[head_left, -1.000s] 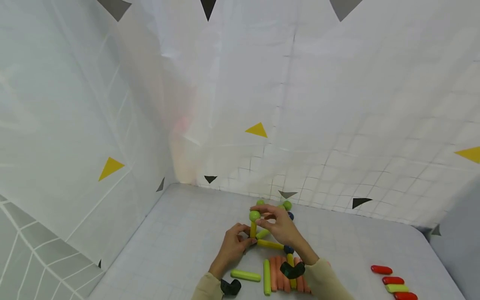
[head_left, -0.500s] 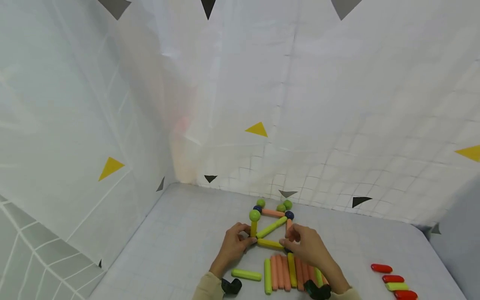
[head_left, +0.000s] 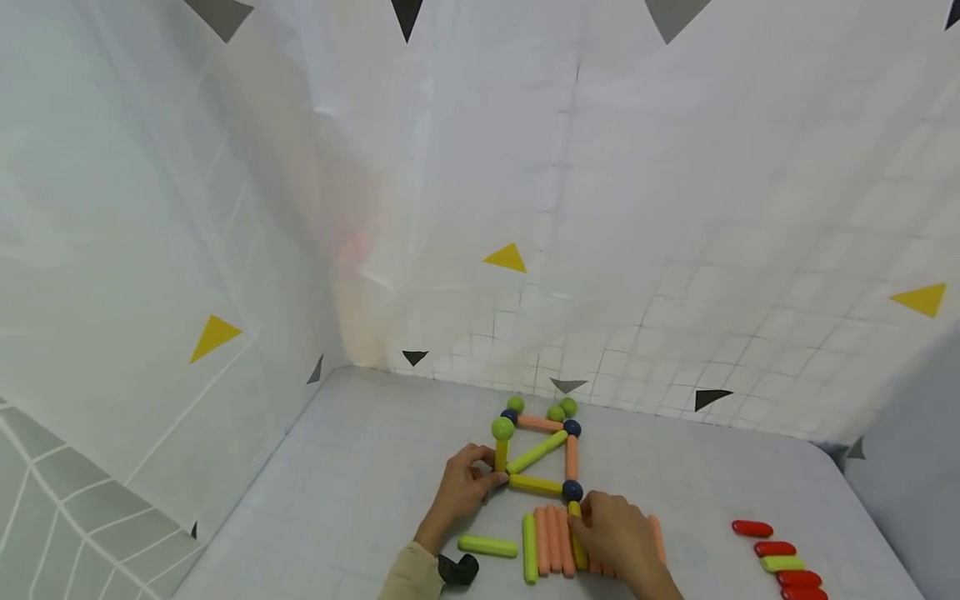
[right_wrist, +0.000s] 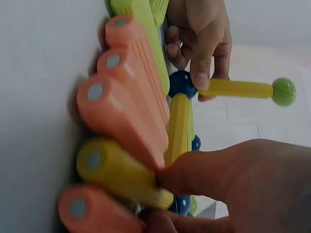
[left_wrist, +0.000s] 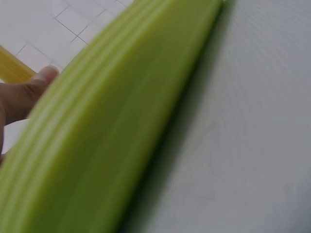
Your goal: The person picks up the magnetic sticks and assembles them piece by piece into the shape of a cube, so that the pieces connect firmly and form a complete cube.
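My left hand [head_left: 461, 485] pinches the foot of an upright yellow magnetic rod [head_left: 501, 456], topped by a green ball [head_left: 502, 428]. In the right wrist view its thumb lies where that rod meets a blue ball [right_wrist: 181, 85]. From there a flat yellow rod [head_left: 536, 484] runs to another blue ball [head_left: 572, 491]. My right hand [head_left: 618, 533] pinches a second yellow rod [right_wrist: 112, 165] within the row of loose rods, just in front of that corner ball. A lime rod [left_wrist: 112, 111] fills much of the left wrist view, close to the camera.
Beyond the hands, orange rods [head_left: 572, 458], a lime diagonal rod [head_left: 537, 452] and blue balls complete a flat frame. Several loose orange rods [head_left: 553, 540] lie in front. Loose green balls [head_left: 568, 407] sit behind the frame, and red pieces [head_left: 775, 548] lie at the right.
My right hand has left the green ball atop the upright rod, moved down and toward me, and now pinches a yellow rod in the row. The left hand has stayed put.
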### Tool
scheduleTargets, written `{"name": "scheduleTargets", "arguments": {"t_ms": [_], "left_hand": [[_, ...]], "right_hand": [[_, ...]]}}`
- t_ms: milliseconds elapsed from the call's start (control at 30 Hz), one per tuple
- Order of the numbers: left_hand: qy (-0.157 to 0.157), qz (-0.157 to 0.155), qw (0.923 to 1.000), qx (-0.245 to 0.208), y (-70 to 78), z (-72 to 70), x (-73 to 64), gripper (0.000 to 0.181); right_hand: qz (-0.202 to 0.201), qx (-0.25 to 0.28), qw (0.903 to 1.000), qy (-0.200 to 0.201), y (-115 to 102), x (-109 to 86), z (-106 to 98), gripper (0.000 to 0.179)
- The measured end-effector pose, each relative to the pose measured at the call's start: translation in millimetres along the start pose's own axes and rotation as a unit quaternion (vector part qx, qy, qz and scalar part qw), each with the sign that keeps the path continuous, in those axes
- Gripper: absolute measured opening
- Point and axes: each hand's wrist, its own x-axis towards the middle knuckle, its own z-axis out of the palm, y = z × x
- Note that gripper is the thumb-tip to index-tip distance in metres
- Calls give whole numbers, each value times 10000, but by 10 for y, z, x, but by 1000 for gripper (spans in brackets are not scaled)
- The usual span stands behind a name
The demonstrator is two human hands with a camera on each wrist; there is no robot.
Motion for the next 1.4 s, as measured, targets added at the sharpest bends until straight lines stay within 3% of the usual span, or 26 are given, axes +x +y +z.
{"name": "scheduleTargets", "arguments": {"t_ms": [300, 467, 600, 800, 933, 1033, 1267, 1400], "left_hand": [[5, 3, 9999, -110, -33, 5, 8, 20], [26, 55, 10000, -7, -29, -1, 15, 19], [27, 35, 10000, 21, -19, -5, 15, 19], [-14, -10, 10000, 5, -4, -10, 9, 19], [-33, 26, 10000, -25, -6, -10, 6, 19], [-36, 40, 10000, -33, -11, -10, 5, 19], [3, 30, 10000, 42, -6, -9, 9, 18], [29, -10, 10000, 70, -5, -6, 7, 18]], "right_hand": [[290, 46, 9994, -178, -35, 34, 79, 33], [161, 198, 9997, 14, -1, 46, 107, 31], [32, 381, 9992, -77, 17, 11, 50, 30], [-278, 1161, 9928, -82, 49, -16, -152, 27], [-655, 1800, 9811, 268, 100, 2, -264, 27], [-722, 2231, 9707, 527, 118, 18, -324, 27], [-406, 3191, 9390, 1218, 60, 107, -397, 46], [-313, 3585, 9169, 1728, -8, 158, -381, 44]]}}
